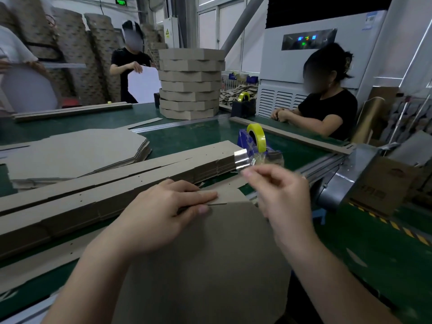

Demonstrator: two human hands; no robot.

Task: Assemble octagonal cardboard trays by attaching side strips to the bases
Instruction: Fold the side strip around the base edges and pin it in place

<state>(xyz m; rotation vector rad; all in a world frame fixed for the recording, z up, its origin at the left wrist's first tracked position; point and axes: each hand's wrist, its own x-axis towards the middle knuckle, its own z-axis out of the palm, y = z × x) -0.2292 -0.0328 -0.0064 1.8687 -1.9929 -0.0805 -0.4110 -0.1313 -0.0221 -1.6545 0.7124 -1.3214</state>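
A pile of flat octagonal blanks (70, 150) and stacked strips (112, 183) line the left of a green worktable (187, 136). The worker's left hand (163, 213) pinches a side strip (228, 191) against the far edge of the base (210, 265) lying in front. Behind, finished trays (190, 83) stand nested in a tower, their insides hidden. The right hand (280, 197) grips a cut length of clear tape (243, 160) between thumb and fingertips, just beside the blue dispenser (254, 141). The joint likely holds best if the tape goes on taut and square across the seam while the left hand keeps the edges flush. At far right an open carton (383, 183) hides its contents.
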